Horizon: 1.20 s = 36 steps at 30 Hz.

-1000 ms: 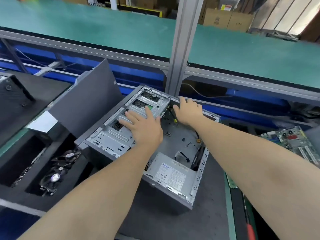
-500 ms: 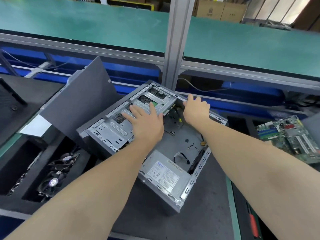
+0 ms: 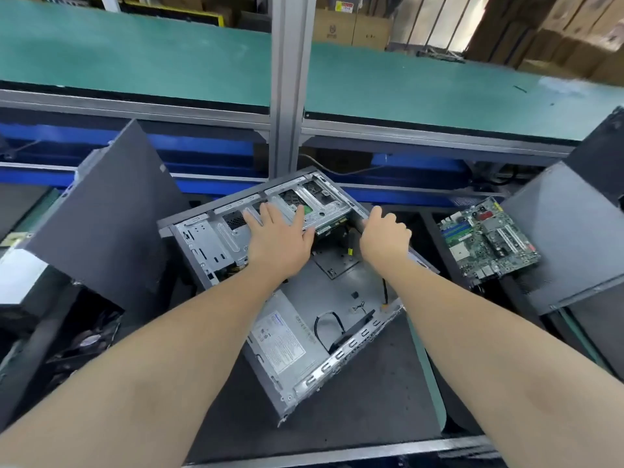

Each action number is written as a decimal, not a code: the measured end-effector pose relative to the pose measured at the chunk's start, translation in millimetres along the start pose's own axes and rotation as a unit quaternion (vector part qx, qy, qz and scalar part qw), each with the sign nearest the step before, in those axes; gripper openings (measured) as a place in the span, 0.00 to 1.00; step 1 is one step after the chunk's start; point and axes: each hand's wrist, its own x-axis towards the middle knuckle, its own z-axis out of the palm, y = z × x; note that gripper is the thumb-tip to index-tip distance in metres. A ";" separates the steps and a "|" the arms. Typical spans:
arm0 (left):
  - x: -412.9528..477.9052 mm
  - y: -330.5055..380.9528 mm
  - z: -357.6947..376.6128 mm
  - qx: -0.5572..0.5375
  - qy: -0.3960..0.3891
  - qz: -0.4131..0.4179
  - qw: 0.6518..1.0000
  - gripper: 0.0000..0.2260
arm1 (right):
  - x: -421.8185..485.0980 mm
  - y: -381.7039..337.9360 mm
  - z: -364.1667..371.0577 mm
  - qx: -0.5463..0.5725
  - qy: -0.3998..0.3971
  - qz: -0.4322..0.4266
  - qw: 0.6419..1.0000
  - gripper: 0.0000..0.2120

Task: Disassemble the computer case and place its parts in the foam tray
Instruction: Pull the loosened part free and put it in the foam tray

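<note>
1. Computer case (image 3: pixel 337 285) at frame centre, open side up, on dark mat (image 3: pixel 354 400); sits at a slant w/ one corner pointing to bottom centre.
2. Flat left hand (image 3: pixel 280 238), just left of centre: fingers straight & spread, palm down on metal drive cage (image 3: pixel 317 201) in upper part of case. Grips nothing.
3. Curled right hand (image 3: pixel 383 236), just right of centre: fingers hooked over case's upper-right rim, gripping it.
4. Inside case: power supply (image 3: pixel 280 336) w/ white label at lower centre, black cable loop (image 3: pixel 326 324) just beside it, yellow-tipped wire (image 3: pixel 351 246) btwn the two hands.
5. Motherboard (image 3: pixel 486 241) at right of frame, lying flat, apart from case.
6. Grey side panel (image 3: pixel 101 224) leans tilted at left; second dark panel (image 3: pixel 567 244) slants at right edge, next to motherboard.
7. Foam tray (image 3: pixel 37 346) at lower left, dark, w/ fan (image 3: pixel 89 339) in one compartment; which other slots are filled, can't tell.
8. Green conveyor belt (image 3: pixel 135 55) runs across top; alu post (image 3: pixel 287 79) stands at top centre; cardboard boxes (image 3: pixel 351 28) behind it.
</note>
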 end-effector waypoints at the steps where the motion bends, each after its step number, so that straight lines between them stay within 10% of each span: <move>1: 1.1 -0.8 1.0 0.004 0.004 0.014 1.000 0.29 | -5.5 3.1 -1.0 -0.008 -0.002 0.006 1.000 0.14; 13: 23.5 -41.3 -6.7 -0.040 -0.024 0.180 0.982 0.28 | -54.0 8.1 -10.1 -0.054 -0.091 0.001 0.994 0.19; 19: 16.5 -21.7 -8.1 -0.076 0.005 0.047 0.996 0.31 | -40.0 -5.9 -18.7 0.069 -0.007 -0.104 0.992 0.39; 23: -1.2 5.8 -0.3 -0.104 0.032 -0.116 0.987 0.30 | -21.6 -26.0 -13.2 0.143 0.003 -0.256 0.956 0.34; 36: 20.1 14.3 20.1 -0.028 0.077 -0.102 0.991 0.25 | -17.8 -22.3 27.5 0.134 0.140 -0.255 0.947 0.27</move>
